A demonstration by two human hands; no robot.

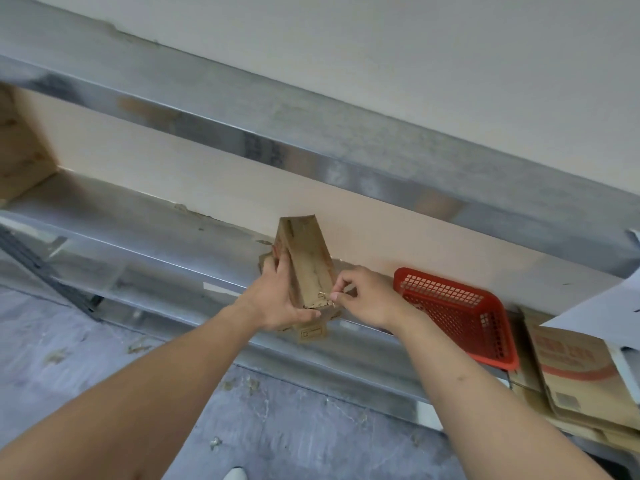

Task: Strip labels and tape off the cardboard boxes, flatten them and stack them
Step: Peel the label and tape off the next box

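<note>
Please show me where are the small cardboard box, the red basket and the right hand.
small cardboard box [306, 261]: head view, its upper side face.
red basket [460, 313]: head view, its mesh wall.
right hand [367, 296]: head view, its back.

A pale wall [415, 64] rises behind metal shelving [242, 133] above a grey, scrap-littered floor [277, 427].

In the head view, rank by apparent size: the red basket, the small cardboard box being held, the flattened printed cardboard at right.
1. red basket
2. flattened printed cardboard, cut off by the frame edge and partly covered, so its rank against the basket is unsure
3. small cardboard box
</note>
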